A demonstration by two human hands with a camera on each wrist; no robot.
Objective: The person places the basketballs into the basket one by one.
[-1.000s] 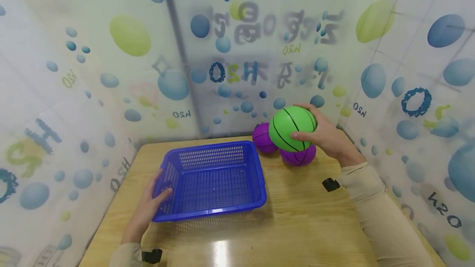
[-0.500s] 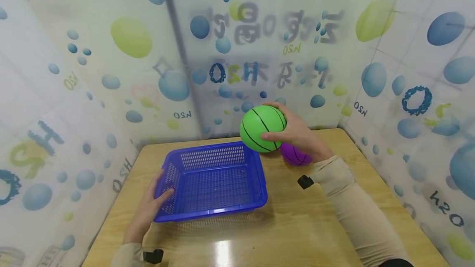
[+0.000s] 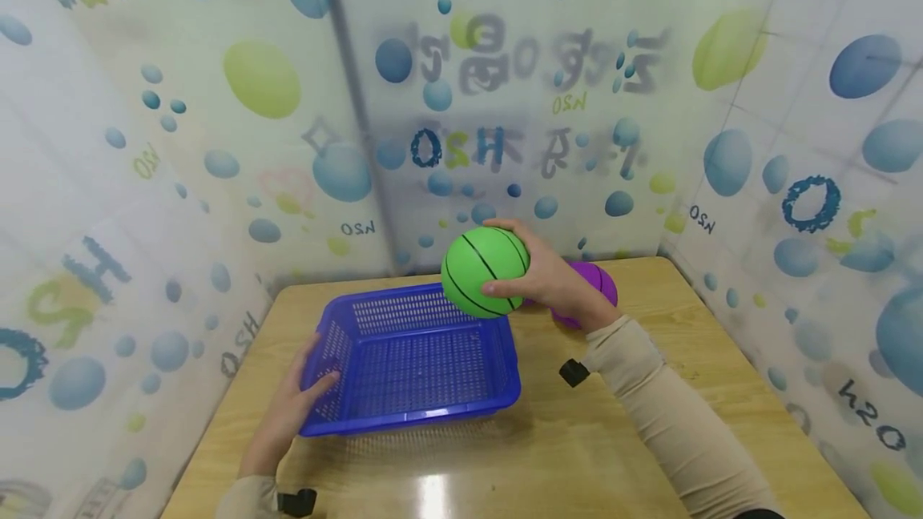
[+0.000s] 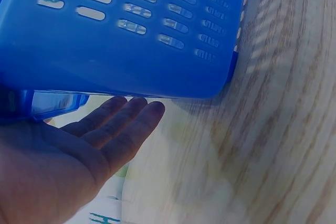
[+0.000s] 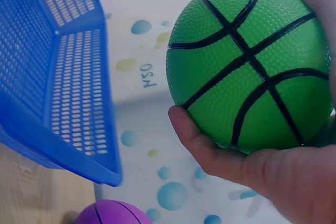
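A blue plastic basket (image 3: pixel 407 415) with slotted walls stands on the table. My left hand (image 3: pixel 287 400) holds its left side, thumb over the rim and fingers along the outside; in the left wrist view the fingers (image 4: pixel 131 129) lie against the basket wall (image 4: pixel 115 66). My right hand (image 3: pixel 548 279) grips a green ball (image 3: pixel 476 271) with black basketball lines, thumb and fingers spread around it. This ball is above the basket's back right corner. Behind the right hand sits a purple ball (image 3: pixel 600 283), partly hidden; a sliver of purple beside the wrist is mostly covered.
The wooden table (image 3: pixel 577 439) carries the basket and the purple balls. A printed curtain (image 3: pixel 469 62) with bubbles and letters encloses the back and both sides, close to the table's edges.
My right hand has carried the green ball leftward from over the purple balls to the basket's back right corner, dipping slightly at the end. My left hand stays on the basket.
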